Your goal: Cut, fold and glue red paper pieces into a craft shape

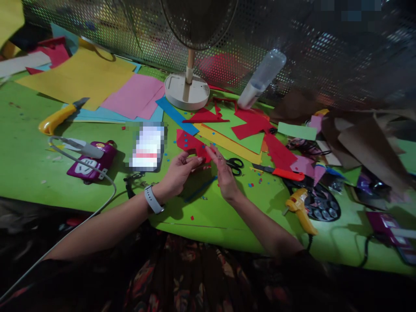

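Observation:
A cut piece of red paper (185,142) with small blue bits on it lies in front of my hands. My left hand (177,173), with a pale watch strap at the wrist, is closed in a pinch at the lower edge of this paper. My right hand (224,173) has its fingers stretched out, the tips touching the paper's right side. Black-handled scissors (236,166) lie just right of my right hand, their blades hidden. A thin blue strip (200,189) is on the table between my wrists.
Around the green table (182,221) are a phone (147,146), a purple power socket (89,160), a yellow cutter (61,116), an orange-handled cutter (279,172), a yellow glue gun (300,208), a fan base (186,93), a leaning bottle (261,78) and yellow paper (84,73).

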Tool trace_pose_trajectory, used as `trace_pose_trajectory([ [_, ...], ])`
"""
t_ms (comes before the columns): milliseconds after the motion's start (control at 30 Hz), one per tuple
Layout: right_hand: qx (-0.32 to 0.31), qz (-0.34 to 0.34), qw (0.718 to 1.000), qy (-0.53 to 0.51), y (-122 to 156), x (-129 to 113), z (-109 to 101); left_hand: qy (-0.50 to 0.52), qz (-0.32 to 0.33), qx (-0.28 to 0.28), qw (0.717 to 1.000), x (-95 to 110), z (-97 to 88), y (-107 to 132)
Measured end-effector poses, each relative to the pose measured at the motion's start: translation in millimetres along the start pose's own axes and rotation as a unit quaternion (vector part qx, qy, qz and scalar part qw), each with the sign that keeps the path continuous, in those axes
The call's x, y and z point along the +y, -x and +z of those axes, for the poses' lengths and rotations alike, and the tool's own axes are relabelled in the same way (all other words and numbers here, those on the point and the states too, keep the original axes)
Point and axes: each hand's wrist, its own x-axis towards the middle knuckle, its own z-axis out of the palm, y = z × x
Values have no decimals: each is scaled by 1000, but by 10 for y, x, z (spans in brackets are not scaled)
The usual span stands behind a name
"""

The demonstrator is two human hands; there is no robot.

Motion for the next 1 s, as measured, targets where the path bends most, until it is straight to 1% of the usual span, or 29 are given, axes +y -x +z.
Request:
trace_pose_trajectory([
  [167,-8,-11,997,76,18,-7,9,9,5,-9,1000,-4,16,11],
  [233,-3,-20,996,87,23,-13,13,5,5,-11,1000,5,23,16],
  [300,14,-36,997,73,24,-27,8,2,6,-8,1000,18,28,24],
  [400,73,-50,996,28,-2,-41,-23,-1,5,0,1000,39,37,41],
  [500,122,-20,992,-12,-60,-16,-67,-15,0,-4,1000,44,43,52],
  [600,126,8,991,-48,-116,28,-96,-44,-2,-15,999,28,37,50],
  [767,117,23,989,-88,-144,45,-104,-82,0,-30,996,5,14,49],
  [1000,124,12,989,-80,-135,34,-114,-110,10,-11,994,26,37,69],
])
